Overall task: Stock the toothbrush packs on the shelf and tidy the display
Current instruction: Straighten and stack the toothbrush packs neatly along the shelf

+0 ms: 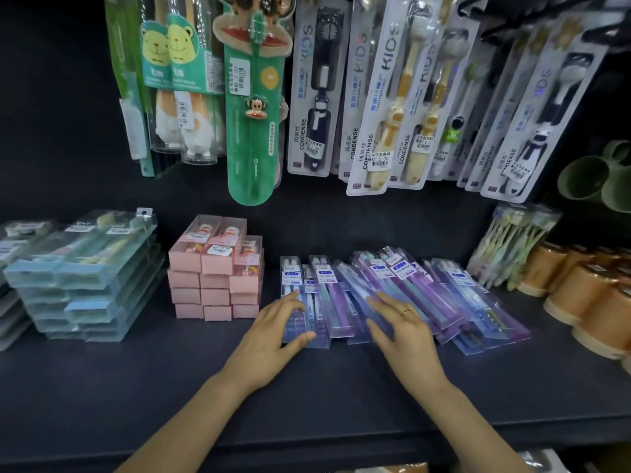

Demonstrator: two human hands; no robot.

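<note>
Looks like the stocking part is mostly done and this is the tidy-up step. The clear toothbrush packs [341, 295] lie flat on the dark shelf [170, 387] in the lower middle of the frame, fanned out messily toward the right. Both hands are on the left end of that spread. The left hand [273, 331] cups the leftmost pack's near end, fingers [290, 302] curved over the top and thumb along the front edge, so it seems to be gripping it lightly. The right hand [399, 327] lies on top of the middle packs with fingers spread wide and fairly straight, holding nothing; there's a ring on one finger.

My guess for the next move: squeeze the loose packs together and square their near ends into a straight row, since the right-hand ones sit skewed and overlapping.

Counts, roughly:
- clear packs: at least ten, overlap makes it hard to say exactly
- pink boxes [215, 278], centre left: three columns, four or five layers high
- teal packs [85, 274], far left: one stack about five high
- kids' brushes hanging [386, 97] across the top: about a dozen cards
- orange cups [580, 288], right edge: several, partly cut off
</note>
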